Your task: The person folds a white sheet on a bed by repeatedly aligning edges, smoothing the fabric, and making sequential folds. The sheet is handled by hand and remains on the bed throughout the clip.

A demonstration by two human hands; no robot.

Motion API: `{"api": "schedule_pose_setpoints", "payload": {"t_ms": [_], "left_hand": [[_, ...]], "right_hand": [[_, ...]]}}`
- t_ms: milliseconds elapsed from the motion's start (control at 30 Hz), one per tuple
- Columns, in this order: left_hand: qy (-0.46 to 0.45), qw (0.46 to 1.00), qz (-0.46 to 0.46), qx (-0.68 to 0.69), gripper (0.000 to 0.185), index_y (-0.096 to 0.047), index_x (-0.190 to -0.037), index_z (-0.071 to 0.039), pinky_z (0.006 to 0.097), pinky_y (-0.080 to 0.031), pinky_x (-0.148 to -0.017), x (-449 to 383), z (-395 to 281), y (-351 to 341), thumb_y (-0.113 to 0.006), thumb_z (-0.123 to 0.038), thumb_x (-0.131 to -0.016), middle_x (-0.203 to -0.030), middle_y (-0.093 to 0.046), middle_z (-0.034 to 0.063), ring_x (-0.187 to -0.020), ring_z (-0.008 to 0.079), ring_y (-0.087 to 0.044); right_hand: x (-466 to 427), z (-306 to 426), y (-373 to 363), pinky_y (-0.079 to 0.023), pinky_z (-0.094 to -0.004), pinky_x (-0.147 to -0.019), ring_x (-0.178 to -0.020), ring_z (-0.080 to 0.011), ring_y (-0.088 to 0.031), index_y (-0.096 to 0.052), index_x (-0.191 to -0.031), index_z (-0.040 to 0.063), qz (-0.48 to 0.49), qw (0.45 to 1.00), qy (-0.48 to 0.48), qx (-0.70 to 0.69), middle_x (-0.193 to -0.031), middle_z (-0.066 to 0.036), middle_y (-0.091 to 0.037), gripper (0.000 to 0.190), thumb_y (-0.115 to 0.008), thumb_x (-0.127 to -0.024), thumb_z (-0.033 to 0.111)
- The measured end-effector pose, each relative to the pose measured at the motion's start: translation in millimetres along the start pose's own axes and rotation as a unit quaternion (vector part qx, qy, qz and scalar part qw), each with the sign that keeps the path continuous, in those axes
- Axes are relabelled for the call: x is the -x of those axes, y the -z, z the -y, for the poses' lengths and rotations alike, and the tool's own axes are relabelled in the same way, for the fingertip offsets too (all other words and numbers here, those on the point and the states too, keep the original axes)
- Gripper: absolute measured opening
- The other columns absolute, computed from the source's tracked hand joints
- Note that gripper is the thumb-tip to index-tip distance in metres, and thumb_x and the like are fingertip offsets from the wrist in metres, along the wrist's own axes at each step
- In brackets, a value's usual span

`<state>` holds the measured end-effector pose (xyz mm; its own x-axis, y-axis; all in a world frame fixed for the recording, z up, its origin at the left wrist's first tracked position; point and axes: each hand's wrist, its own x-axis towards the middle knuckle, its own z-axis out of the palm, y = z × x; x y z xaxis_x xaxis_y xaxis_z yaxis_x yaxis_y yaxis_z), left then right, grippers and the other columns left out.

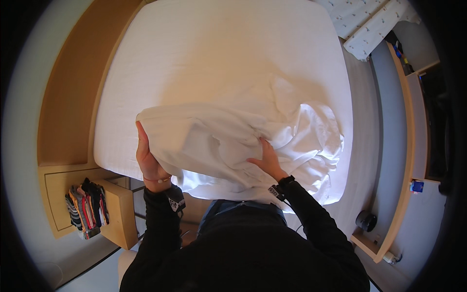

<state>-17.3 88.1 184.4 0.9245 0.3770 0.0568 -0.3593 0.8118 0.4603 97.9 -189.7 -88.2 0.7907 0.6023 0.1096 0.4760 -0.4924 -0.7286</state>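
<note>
A bunched white bedding cover (197,135) lies across the near part of a bed with a white fitted sheet (204,47). My left hand (150,160) is at the cover's left corner, thumb on the outer side and the fingers hidden under or behind the cloth. My right hand (268,158) reaches onto the middle of the cover, thumb and index finger spread; its fingertips touch a gathered fold, and whether they pinch it cannot be seen. To the right of it the cloth is heaped in loose wrinkles, and its near edge hangs close to my waist.
A wooden headboard (65,98) runs along the left. A bedside cabinet (120,211) with folded clothes (87,208) stands at lower left. At right are a long wooden desk (410,146), a dark round bin (366,221) and a patterned curtain (375,33).
</note>
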Motion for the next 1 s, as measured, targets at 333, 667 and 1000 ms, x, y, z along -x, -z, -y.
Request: {"api": "schedule_pose_setpoints", "payload": {"t_ms": [333,667,1000], "left_hand": [[-0.083,0.988,-0.08,-0.1,0.053,-0.055,-0.122,-0.001,0.0385,-0.051,-0.088,-14,-60,8,-0.038,-0.047,-0.099,-0.117,-0.062,0.0123,-0.102,0.0267,-0.062],[-0.16,0.961,-0.143,-0.172,0.05,-0.057,-0.119,-0.001,0.04,-0.051,-0.089,10,-127,116,-0.047,-0.044,-0.097,-0.113,-0.065,0.0126,-0.1,0.0277,-0.063],[-0.268,0.822,-0.378,-0.331,0.055,-0.053,-0.116,-0.001,0.0383,-0.054,-0.073,-21,-172,262,-0.04,-0.051,-0.097,-0.104,-0.064,0.0103,-0.088,0.0236,-0.064]], "right_hand": [[-8,-19,13,-0.042,-0.0351,-0.095,-0.109,-0.0256,-0.055,-0.055,-0.12,-0.003,0.075,0.938,-0.228,-0.25,-0.114,-0.018,-0.06,0.041,-0.05,-0.097,0.03],[-20,-74,324,-0.046,-0.028,-0.078,-0.089,-0.0122,-0.055,-0.056,-0.107,0.003,-0.435,0.85,-0.073,-0.287,-0.097,-0.003,-0.06,0.025,-0.046,-0.1,0.026],[-24,-191,403,-0.048,-0.0328,-0.075,-0.082,-0.0206,-0.061,-0.064,-0.096,0.003,-0.514,0.828,-0.192,0.115,-0.09,-0.009,-0.066,0.021,-0.052,-0.094,0.021]]}}
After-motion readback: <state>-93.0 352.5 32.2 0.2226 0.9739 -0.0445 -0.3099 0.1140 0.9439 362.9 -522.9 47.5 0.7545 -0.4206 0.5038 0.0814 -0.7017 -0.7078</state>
